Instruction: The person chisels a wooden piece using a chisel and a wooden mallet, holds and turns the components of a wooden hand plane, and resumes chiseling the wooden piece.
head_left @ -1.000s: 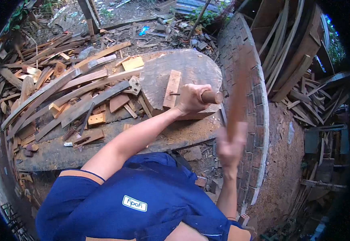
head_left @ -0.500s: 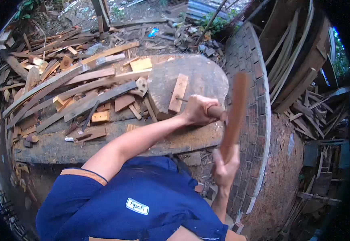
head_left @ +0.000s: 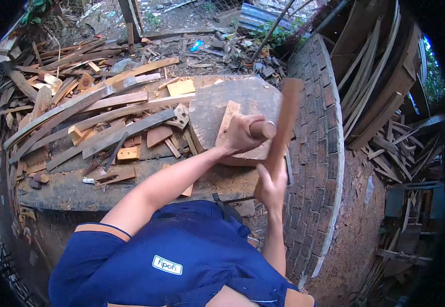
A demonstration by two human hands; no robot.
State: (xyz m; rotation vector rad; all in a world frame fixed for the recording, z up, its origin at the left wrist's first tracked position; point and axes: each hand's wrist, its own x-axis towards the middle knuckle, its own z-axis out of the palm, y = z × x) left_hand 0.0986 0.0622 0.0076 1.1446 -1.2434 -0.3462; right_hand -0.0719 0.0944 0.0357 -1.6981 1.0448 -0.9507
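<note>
My left hand [head_left: 240, 134] is wrapped round the wooden handle of a chisel [head_left: 268, 130], whose round butt end faces up. The chisel's blade is hidden behind the hand. Under it, a small wooden block [head_left: 231, 111] lies on a broad round chopping block [head_left: 209, 102]. My right hand [head_left: 273, 187] grips a long flat wooden bat [head_left: 286, 115], held upright just right of the chisel handle. A narrow gap shows between bat and handle.
Long boards [head_left: 125, 110] and offcuts are heaped to the left on the workbench [head_left: 74, 192]. A holed wooden block [head_left: 128, 153] lies among them. A low brick wall [head_left: 312, 148] runs close along the right side, with timber leaning beyond it.
The bat has moved left, nearer the chisel handle. My left hand has tilted the chisel more upright and shifted slightly left, now covering the blade and part of the small block.
</note>
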